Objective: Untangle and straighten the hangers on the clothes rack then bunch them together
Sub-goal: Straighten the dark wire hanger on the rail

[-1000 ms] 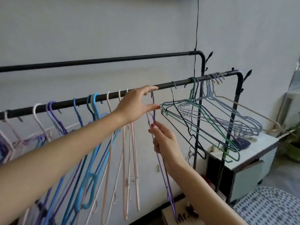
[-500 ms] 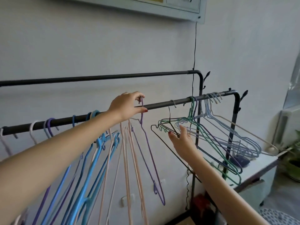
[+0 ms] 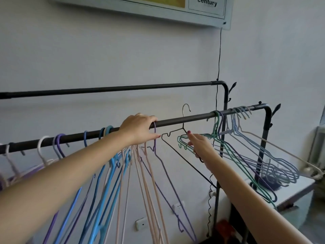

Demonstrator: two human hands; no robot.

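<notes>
Hangers (image 3: pixel 112 173) hang along the near rail (image 3: pixel 175 120), blue and pink ones bunched under your left hand (image 3: pixel 139 128), whose fingers curl over the rail beside the purple hanger's hook (image 3: pixel 154 136). Your right hand (image 3: pixel 199 146) grips a black wire hanger (image 3: pixel 177 152), its hook lifted above the rail. Farther right, green and lilac hangers (image 3: pixel 246 155) cluster. Behind stands the back rail (image 3: pixel 123 88).

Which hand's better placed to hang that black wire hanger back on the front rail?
Right, probably. The right hand already grips the black wire hanger, whose hook sits lifted above the front rail. The left hand rests on the rail beside the purple hanger.
</notes>
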